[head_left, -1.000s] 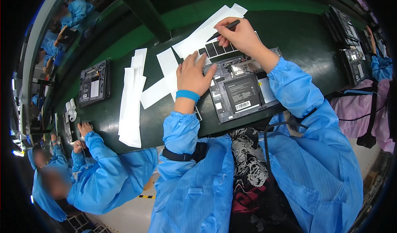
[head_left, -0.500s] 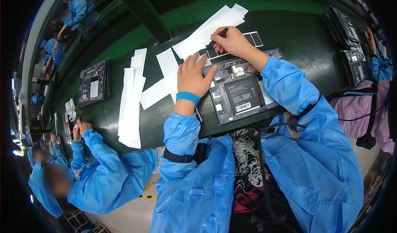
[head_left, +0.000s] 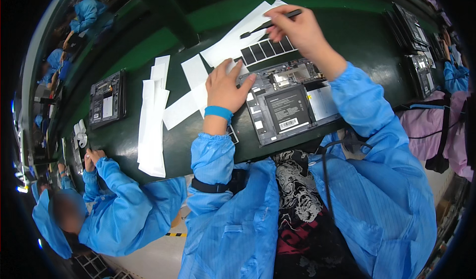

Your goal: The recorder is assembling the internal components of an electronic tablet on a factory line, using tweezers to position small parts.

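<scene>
My left hand [head_left: 226, 86], with a blue wristband, lies flat with fingers spread at the left corner of an opened laptop base [head_left: 265, 134]. Its fingertips rest by white paper and a small black piece. A dark battery [head_left: 287, 111] with a label shows inside the base. Above the base, my right hand [head_left: 301, 30] pinches a slim black tool [head_left: 263, 27] that has a small, wider dark end; its exact kind is unclear. Below that hand lies a sheet of black rectangular stickers [head_left: 267, 50] on white backing, beyond the base's far edge.
White paper strips [head_left: 152, 120] and sheets [head_left: 233, 41] cover part of the dark green table [head_left: 357, 36]. Laptop bases are stacked at left [head_left: 107, 98] and right [head_left: 421, 76]. At left, a co-worker in blue [head_left: 124, 209] works at the same table.
My right hand has lifted up and to the right with the black tool, moving off the sticker sheet, which now shows more fully. My left hand stays by the base's corner.
</scene>
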A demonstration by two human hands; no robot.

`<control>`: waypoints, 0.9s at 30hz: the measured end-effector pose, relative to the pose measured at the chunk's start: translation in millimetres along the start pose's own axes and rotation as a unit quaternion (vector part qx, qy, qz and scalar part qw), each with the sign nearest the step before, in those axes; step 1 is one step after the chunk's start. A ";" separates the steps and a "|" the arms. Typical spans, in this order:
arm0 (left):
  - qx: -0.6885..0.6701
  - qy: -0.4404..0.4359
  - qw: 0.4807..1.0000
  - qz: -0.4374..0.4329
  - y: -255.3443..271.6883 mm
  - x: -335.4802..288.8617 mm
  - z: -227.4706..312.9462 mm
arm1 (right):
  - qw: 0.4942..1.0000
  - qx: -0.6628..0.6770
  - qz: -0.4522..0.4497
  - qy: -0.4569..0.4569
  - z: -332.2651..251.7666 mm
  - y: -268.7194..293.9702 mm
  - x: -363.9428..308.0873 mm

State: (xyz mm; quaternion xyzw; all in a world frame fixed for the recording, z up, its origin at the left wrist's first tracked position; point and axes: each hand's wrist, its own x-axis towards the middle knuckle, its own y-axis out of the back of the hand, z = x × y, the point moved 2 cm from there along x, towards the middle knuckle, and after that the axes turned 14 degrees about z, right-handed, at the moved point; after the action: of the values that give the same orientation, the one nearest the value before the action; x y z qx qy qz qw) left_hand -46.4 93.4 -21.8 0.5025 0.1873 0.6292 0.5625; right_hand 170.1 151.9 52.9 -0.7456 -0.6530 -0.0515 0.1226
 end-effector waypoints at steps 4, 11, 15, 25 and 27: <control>-0.050 -0.004 0.998 0.042 26.5 0.4 28.6 | 0.994 0.006 -0.009 -0.106 -21.3 63.5 -35.5; -0.294 0.201 0.928 -0.109 8.0 9.2 99.2 | 0.988 -0.016 0.044 -0.144 -14.7 97.8 -77.5; -0.287 0.217 0.920 -0.157 -4.6 17.2 104.0 | 0.991 -0.018 0.028 -0.132 -5.2 102.7 -73.6; -0.288 0.198 0.927 -0.134 -22.6 24.7 97.1 | 0.993 -0.008 -0.024 -0.113 5.4 108.4 -60.5; -0.277 0.204 0.927 -0.148 -24.0 25.1 98.0 | 0.995 -0.014 -0.028 -0.099 11.3 107.9 -58.7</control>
State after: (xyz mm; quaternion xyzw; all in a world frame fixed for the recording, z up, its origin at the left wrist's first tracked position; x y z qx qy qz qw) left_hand 52.2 90.7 11.1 0.1542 0.1880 0.6546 0.7159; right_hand 267.3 85.7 15.7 -0.7301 -0.6817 0.0103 0.0458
